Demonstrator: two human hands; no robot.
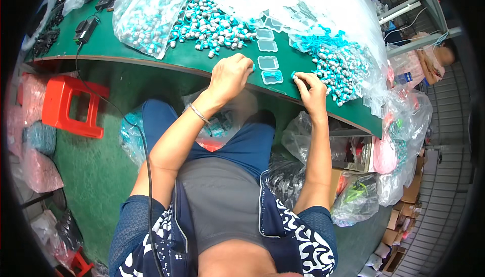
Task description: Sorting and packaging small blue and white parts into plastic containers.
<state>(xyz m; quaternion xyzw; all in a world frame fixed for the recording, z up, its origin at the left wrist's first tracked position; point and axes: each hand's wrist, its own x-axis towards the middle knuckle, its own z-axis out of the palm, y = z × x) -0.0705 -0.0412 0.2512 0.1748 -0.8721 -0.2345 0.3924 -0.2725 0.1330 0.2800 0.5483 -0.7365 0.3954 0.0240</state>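
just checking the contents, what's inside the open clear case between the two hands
Teal material shows in the near half of the clear case; whatever lies under it is covered and cannot be seen.

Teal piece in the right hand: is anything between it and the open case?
Nothing visible stands in the way: only green tabletop lies between the teal piece in the right hand and the open case to its left.
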